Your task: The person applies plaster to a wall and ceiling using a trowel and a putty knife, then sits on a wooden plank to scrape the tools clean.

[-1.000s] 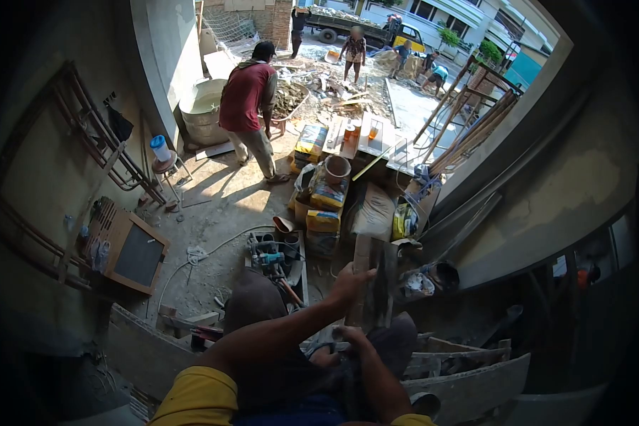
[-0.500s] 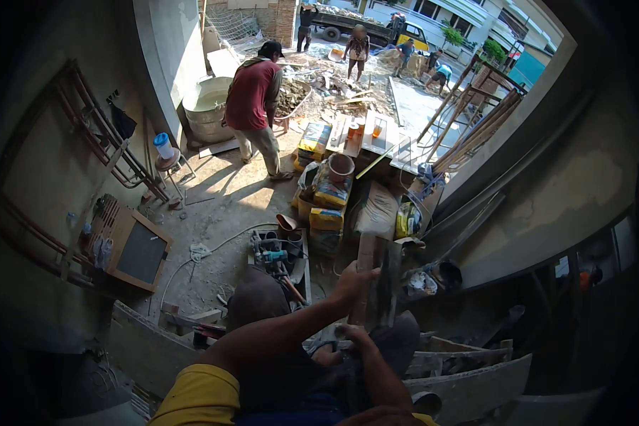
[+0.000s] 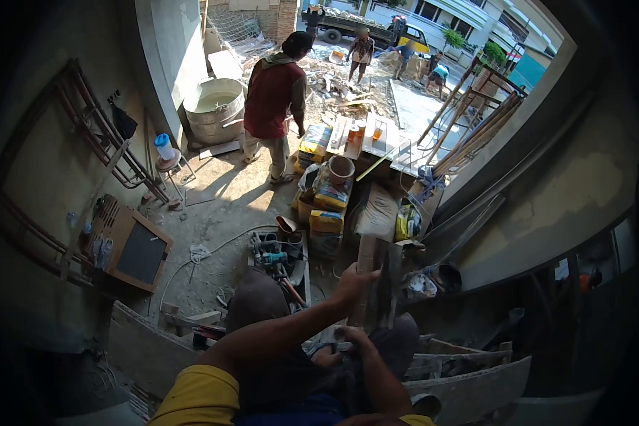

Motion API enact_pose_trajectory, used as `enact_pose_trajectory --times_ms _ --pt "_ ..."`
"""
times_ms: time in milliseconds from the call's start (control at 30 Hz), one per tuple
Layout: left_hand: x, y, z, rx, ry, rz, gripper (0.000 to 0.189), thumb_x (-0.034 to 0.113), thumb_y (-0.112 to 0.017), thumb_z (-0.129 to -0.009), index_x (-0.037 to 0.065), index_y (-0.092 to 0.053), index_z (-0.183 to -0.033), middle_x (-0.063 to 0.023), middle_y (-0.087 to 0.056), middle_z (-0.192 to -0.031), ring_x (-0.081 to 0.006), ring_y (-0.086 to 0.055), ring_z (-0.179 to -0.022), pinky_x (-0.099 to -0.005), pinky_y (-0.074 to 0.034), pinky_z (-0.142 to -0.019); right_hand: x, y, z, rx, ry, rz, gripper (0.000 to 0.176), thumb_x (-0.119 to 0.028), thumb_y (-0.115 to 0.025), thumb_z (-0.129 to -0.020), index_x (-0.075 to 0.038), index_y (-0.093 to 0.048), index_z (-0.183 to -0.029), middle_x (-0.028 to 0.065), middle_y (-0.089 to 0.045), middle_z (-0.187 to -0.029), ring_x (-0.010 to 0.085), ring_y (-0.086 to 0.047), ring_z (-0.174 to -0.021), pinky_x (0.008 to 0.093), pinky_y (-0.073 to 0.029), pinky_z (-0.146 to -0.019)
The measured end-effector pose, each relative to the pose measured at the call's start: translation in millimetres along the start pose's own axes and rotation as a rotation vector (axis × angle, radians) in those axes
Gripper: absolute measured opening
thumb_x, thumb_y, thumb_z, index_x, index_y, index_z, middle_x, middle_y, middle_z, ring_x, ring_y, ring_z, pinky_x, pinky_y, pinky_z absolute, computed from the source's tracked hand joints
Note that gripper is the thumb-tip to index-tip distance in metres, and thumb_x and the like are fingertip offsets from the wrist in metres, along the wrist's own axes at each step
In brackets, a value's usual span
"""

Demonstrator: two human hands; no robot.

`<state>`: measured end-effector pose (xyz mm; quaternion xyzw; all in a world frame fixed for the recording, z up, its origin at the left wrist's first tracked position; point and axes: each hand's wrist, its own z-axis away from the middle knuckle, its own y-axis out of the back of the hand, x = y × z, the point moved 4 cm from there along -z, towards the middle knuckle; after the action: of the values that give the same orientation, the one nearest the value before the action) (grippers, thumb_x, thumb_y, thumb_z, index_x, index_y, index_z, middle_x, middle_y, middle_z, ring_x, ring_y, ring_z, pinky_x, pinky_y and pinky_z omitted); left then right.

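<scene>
Left hand (image 3: 353, 278) has its fingers closed around an upright wooden board (image 3: 366, 250); right hand (image 3: 348, 334) sits near the board's lower end, grip unclear; a person in red (image 3: 273, 99) stands beyond.

Count: own hands 2, left hand (image 3: 351, 278) and right hand (image 3: 348, 334). 1 wooden board (image 3: 368, 273). 1 person in red shirt (image 3: 273, 92). The farther people (image 3: 362, 48) outdoors number at least 3. 1 truck (image 3: 348, 25). 1 metal tub (image 3: 216, 110). 1 bucket (image 3: 341, 169). 2 orange cups (image 3: 353, 132).

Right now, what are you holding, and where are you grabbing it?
An upright wooden board: left hand grips its middle, right hand its lower end.
</scene>
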<state>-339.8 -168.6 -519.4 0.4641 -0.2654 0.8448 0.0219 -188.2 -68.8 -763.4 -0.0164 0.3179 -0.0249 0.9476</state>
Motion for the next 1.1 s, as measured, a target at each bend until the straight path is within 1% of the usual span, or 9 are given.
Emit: enact_pose_trajectory --times_ms 67,100,133,667,733,867,933,1033,1100 --pt "0.6 0.4 0.5 0.003 0.001 -0.004 0.048 0.026 -0.066 -0.081 -0.002 -0.049 -0.117 -0.0119 -0.060 -0.101 -0.0185 -0.058 -0.091 -0.0323 -0.046 -0.081 -0.9 -1.4 1.3 -0.002 0.019 0.013 0.033 -0.008 -0.059 -0.077 -0.003 -0.066 -0.109 0.0046 -0.065 -0.101 0.0151 -0.060 -0.089 0.0286 -0.046 -0.080" --pt "1.9 0.1 0.8 0.002 0.000 -0.004 0.048 0.026 -0.066 -0.081 -0.002 -0.049 -0.117 -0.0119 -0.060 -0.101 -0.0185 -0.058 -0.091 -0.0323 -0.046 -0.081 -1.3 -1.2 1.7 0.017 0.016 0.004 0.028 -0.019 -0.062 -0.081 -0.002 -0.067 -0.103 0.0051 -0.065 -0.094 0.0148 -0.060 -0.083 0.0308 -0.048 -0.073" --pt "2.0 -0.4 2.0 0.008 0.001 -0.004 0.048 0.026 -0.066 -0.081 -0.002 -0.049 -0.117 -0.0120 -0.060 -0.101 -0.0186 -0.058 -0.091 -0.0324 -0.046 -0.081 -0.5 -0.6 3.0 0.038 0.010 -0.007 0.031 -0.029 -0.064 -0.085 -0.001 -0.067 -0.097 0.0056 -0.065 -0.088 0.0144 -0.060 -0.077 0.0330 -0.049 -0.066" --pt "2.9 -0.5 3.6 -0.011 -0.016 0.022 0.050 0.027 -0.066 -0.082 -0.003 -0.048 -0.118 -0.0117 -0.059 -0.102 -0.0177 -0.058 -0.091 -0.0319 -0.046 -0.080 -9.5 -2.1 10.1 0.001 0.116 0.015 0.030 -0.026 -0.065 -0.085 -0.002 -0.067 -0.102 0.0050 -0.066 -0.093 0.0142 -0.060 -0.082 0.0343 -0.049 -0.068" --pt "1.1 0.4 2.3 -0.013 -0.016 0.022 0.050 0.027 -0.066 -0.082 -0.003 -0.048 -0.118 -0.0117 -0.059 -0.101 -0.0177 -0.058 -0.091 -0.0320 -0.046 -0.080 -10.3 -3.2 14.5 0.037 -0.002 0.045 0.031 -0.028 -0.064 -0.085 -0.002 -0.067 -0.102 0.0053 -0.066 -0.093 0.0151 -0.060 -0.082 0.0340 -0.049 -0.068" --pt "2.9 0.7 2.8 -0.014 -0.015 -0.005 0.050 0.027 -0.065 -0.082 -0.003 -0.048 -0.118 -0.0116 -0.059 -0.101 -0.0178 -0.058 -0.091 -0.0321 -0.046 -0.080 -22.7 -7.8 20.5 0.044 0.015 0.185 0.034 -0.032 -0.064 -0.085 -0.002 -0.067 -0.101 0.0054 -0.066 -0.091 0.0160 -0.060 -0.081 0.0337 -0.049 -0.068" --pt "3.8 -0.2 4.5 -0.017 -0.009 0.004 0.050 0.027 -0.065 -0.082 -0.003 -0.048 -0.118 -0.0117 -0.059 -0.101 -0.0179 -0.058 -0.091 -0.0321 -0.046 -0.080 -26.9 -9.3 28.1 0.104 -0.074 0.179 0.035 -0.033 -0.063 -0.085 -0.001 -0.067 -0.099 0.0056 -0.065 -0.090 0.0162 -0.059 -0.079 0.0338 -0.049 -0.065" --pt "4.9 -0.1 5.7 -0.015 -0.003 0.007 0.050 0.027 -0.065 -0.082 -0.003 -0.048 -0.118 -0.0119 -0.059 -0.101 -0.0180 -0.057 -0.091 -0.0322 -0.046 -0.080 -13.9 -4.4 17.2 0.063 0.025 0.149 0.035 -0.033 -0.064 -0.084 -0.001 -0.067 -0.097 0.0061 -0.065 -0.089 0.0161 -0.059 -0.077 0.0347 -0.048 -0.063" --pt "4.8 -0.1 5.5 -0.012 -0.003 0.003 0.049 0.027 -0.065 -0.082 -0.003 -0.048 -0.118 -0.0118 -0.059 -0.101 -0.0179 -0.057 -0.090 -0.0322 -0.046 -0.080 -18.0 -6.0 22.6 0.066 0.013 0.114 0.034 -0.033 -0.064 -0.084 -0.001 -0.068 -0.097 0.0058 -0.065 -0.089 0.0161 -0.059 -0.078 0.0352 -0.048 -0.063"
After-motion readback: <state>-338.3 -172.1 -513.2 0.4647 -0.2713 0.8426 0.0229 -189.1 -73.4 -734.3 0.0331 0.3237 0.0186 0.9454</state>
